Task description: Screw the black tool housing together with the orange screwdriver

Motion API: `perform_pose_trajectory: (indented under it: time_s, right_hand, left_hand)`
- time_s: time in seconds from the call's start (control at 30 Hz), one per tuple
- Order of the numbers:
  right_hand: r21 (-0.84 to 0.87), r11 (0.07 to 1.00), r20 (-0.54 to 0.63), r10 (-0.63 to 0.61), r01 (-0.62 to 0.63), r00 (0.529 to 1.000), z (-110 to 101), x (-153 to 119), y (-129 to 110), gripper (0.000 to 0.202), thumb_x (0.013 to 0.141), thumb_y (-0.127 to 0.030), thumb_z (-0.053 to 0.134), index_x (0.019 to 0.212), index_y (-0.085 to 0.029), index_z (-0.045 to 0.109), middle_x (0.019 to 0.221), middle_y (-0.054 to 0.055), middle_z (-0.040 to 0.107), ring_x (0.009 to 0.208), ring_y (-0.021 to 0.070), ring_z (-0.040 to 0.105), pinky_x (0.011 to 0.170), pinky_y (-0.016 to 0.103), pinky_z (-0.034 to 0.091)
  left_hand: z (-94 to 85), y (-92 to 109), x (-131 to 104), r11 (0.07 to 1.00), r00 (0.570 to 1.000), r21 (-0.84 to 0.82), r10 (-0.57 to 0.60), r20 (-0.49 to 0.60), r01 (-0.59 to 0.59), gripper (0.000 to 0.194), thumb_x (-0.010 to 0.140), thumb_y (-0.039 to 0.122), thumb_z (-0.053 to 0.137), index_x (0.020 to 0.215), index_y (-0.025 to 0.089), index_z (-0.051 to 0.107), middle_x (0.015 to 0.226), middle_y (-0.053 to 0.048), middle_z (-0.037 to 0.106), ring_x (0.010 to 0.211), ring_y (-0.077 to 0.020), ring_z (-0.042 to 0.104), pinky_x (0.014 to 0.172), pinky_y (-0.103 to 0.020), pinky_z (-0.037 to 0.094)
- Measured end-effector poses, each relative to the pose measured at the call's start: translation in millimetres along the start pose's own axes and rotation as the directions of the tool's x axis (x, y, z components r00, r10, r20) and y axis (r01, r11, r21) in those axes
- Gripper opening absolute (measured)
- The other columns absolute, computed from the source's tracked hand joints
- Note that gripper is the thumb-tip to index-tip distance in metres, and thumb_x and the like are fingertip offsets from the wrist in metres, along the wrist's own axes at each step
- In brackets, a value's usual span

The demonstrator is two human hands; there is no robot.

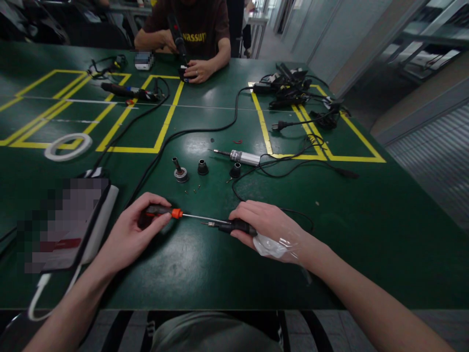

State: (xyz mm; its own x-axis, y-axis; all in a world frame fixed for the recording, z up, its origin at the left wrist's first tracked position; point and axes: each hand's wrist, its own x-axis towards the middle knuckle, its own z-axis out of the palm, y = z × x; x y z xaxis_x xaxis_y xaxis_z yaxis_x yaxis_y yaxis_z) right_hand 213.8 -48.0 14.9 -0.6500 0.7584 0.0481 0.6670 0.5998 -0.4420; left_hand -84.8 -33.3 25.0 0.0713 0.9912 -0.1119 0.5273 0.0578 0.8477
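Note:
My left hand is closed around the black and orange handle of a screwdriver. Its thin shaft points right, and the tip meets a black pen-shaped tool with a narrow metal point facing left. Fingers of my right hand wrap that black tool just above the table, hiding its back end. Clear plastic film hangs at my right wrist. Beyond my hands lie a silver cylindrical tool with a thin metal tip, a round-based metal nozzle, and two dark conical collars. Several tiny screws lie near them.
A phone and a white block with a cable are at left, a white tape roll behind them. Black cords cross the green table. Tangled tools and plugs sit back right. Opposite, a person holds a black tool.

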Motion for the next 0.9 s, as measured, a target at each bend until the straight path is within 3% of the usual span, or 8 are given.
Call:
perform_pose_trajectory:
  time_s: [0.07,0.17,0.3,0.47,0.63,0.9]
  right_hand:
    - [-0.01,1.0,-0.003,-0.004,0.004,1.0,0,0,0,0.013,0.1,-0.029,0.063,0.107,-0.018,0.065,0.096,0.007,0.069,0.086,0.0204,0.064,0.076,0.031,0.05]
    - [-0.024,1.0,-0.004,-0.007,0.007,1.0,1,0,0,0.014,0.1,-0.029,0.063,0.108,-0.018,0.065,0.096,0.007,0.069,0.086,0.0203,0.064,0.076,0.031,0.05]
    - [-0.024,1.0,-0.006,-0.01,0.01,1.0,2,0,1,0.014,0.1,-0.029,0.063,0.108,-0.018,0.065,0.096,0.007,0.069,0.085,0.0205,0.064,0.075,0.032,0.05]
    - [-0.016,1.0,-0.004,0.001,-0.001,1.0,2,0,1,0.013,0.1,-0.03,0.062,0.107,-0.019,0.065,0.095,0.007,0.069,0.085,0.0203,0.064,0.075,0.031,0.05]
    - [-0.008,1.0,0.0,0.0,0.0,1.0,1,0,1,0.013,0.101,-0.03,0.061,0.107,-0.019,0.065,0.096,0.007,0.069,0.086,0.02,0.064,0.076,0.031,0.051]
    - [-0.027,1.0,0.007,0.008,-0.008,1.0,3,0,2,0.012,0.099,-0.029,0.064,0.107,-0.019,0.065,0.096,0.007,0.069,0.086,0.0208,0.065,0.076,0.032,0.051]
  left_hand:
    - [-0.7,0,0,0.999,1.0,-0.051,-0.002,0.01,0.002,0.039,0.069,0.052,0.076,0.094,0.023,0.068,0.087,-0.003,0.073,0.073,-0.0215,0.065,0.064,-0.029,0.052]
    - [-3.5,-1,-1,0.997,1.0,-0.069,-0.028,-0.005,0.027,0.039,0.071,0.053,0.075,0.093,0.023,0.064,0.077,0.0,0.067,0.067,-0.0198,0.062,0.061,-0.029,0.051]
    - [-6.4,-1,-1,1.0,1.0,-0.014,-0.021,0.002,0.021,0.039,0.073,0.059,0.075,0.085,0.023,0.066,0.069,0.001,0.064,0.06,-0.0185,0.057,0.054,-0.027,0.045]
    - [-6.7,0,1,0.997,0.998,0.06,0.06,-0.035,-0.058,0.037,0.075,0.059,0.072,0.067,0.023,0.068,0.072,-0.003,0.068,0.068,-0.0219,0.061,0.062,-0.03,0.049]
    - [-4.2,-3,2,0.997,0.999,0.072,0.009,-0.052,-0.005,0.038,0.075,0.061,0.071,0.083,0.024,0.074,0.08,-0.004,0.073,0.076,-0.0249,0.065,0.066,-0.031,0.051]
    - [6.2,-10,6,0.986,0.99,0.133,0.112,-0.089,-0.099,0.03,0.084,0.052,0.063,0.076,0.023,0.065,0.074,-0.001,0.066,0.068,-0.0198,0.057,0.067,-0.03,0.046]
